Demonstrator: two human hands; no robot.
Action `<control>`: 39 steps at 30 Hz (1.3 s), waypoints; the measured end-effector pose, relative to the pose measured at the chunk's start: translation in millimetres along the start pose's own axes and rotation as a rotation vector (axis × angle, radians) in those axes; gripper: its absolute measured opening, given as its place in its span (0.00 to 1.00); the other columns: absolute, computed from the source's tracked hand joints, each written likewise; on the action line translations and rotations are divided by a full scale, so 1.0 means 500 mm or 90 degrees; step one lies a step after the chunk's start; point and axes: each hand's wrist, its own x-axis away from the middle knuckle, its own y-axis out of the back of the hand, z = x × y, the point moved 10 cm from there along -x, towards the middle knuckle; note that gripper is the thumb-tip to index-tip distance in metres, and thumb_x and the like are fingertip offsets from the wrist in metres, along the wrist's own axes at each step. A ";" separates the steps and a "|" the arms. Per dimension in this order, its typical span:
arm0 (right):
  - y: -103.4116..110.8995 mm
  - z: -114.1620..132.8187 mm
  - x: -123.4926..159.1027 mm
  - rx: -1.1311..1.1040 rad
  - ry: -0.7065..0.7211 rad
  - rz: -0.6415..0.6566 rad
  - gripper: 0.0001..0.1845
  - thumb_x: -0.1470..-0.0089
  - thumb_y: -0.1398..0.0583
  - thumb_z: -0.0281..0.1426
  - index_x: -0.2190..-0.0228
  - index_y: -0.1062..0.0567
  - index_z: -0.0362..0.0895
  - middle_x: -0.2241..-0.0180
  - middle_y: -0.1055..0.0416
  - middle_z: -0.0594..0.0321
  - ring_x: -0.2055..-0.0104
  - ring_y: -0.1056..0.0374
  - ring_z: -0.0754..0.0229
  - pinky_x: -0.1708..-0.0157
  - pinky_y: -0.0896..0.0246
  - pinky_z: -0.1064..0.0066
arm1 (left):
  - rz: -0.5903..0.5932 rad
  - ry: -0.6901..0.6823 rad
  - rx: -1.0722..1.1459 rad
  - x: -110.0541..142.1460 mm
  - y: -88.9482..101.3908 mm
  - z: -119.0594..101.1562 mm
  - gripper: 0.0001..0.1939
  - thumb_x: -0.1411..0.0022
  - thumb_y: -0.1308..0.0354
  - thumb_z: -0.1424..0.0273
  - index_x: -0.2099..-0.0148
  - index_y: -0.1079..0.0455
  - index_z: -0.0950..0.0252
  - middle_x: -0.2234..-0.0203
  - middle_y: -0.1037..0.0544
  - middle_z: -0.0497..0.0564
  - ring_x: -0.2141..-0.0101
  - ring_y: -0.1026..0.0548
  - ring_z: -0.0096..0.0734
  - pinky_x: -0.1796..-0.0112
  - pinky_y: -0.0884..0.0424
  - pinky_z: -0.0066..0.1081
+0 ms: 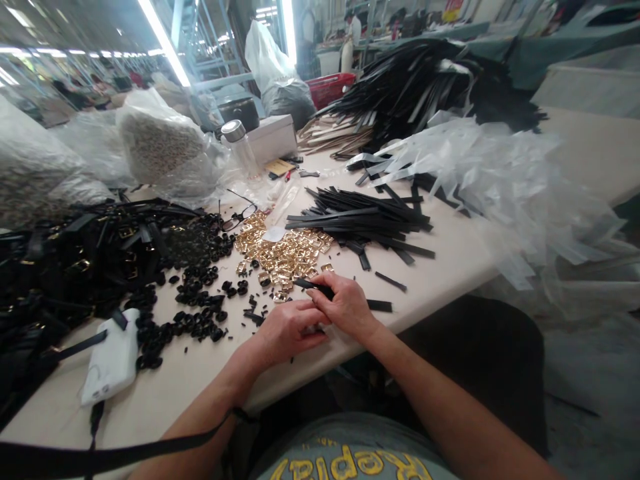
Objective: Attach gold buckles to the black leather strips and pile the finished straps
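Near the table's front edge my two hands meet, fingers touching. My right hand [346,303] pinches a black strap [306,285], whose end sticks out to the left past my thumb. To the right of that hand shows another length of black strip [380,306]; I cannot tell whether it is the same piece. My left hand [287,327] has its fingers curled under and against the right one; what lies in them is hidden. Just beyond are a heap of gold buckles [287,257] and a pile of black straps [367,220].
Small black loops [197,310] lie scattered left of the buckles. A white power bank [113,360] with a cable rests at front left, beside a heap of finished-looking black buckled straps [100,247]. Eyeglasses [245,212], a glass bottle [243,147] and white plastic strips [495,167] stand farther back.
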 end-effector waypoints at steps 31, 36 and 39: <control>0.017 0.016 0.008 -0.069 0.086 -0.052 0.03 0.43 0.40 0.31 0.67 0.26 0.46 0.70 0.27 0.65 0.68 0.31 0.61 0.66 0.40 0.72 | -0.351 0.393 0.611 0.057 0.059 0.154 0.13 0.48 0.34 0.61 0.63 0.26 0.65 0.80 0.28 0.45 0.81 0.29 0.22 0.80 0.36 0.20; 0.021 0.032 0.012 -0.074 0.113 -0.054 0.03 0.43 0.40 0.30 0.67 0.25 0.46 0.70 0.26 0.64 0.68 0.30 0.61 0.65 0.38 0.72 | -0.369 0.458 0.805 0.057 0.031 0.168 0.19 0.57 0.27 0.61 0.66 0.25 0.66 0.77 0.25 0.45 0.79 0.26 0.20 0.77 0.31 0.18; 0.024 0.037 0.015 -0.072 0.124 -0.061 0.03 0.42 0.41 0.30 0.66 0.25 0.46 0.69 0.26 0.63 0.67 0.30 0.60 0.65 0.37 0.71 | -0.372 0.473 0.829 0.055 0.025 0.166 0.20 0.59 0.26 0.61 0.66 0.25 0.67 0.76 0.23 0.46 0.78 0.24 0.21 0.75 0.28 0.19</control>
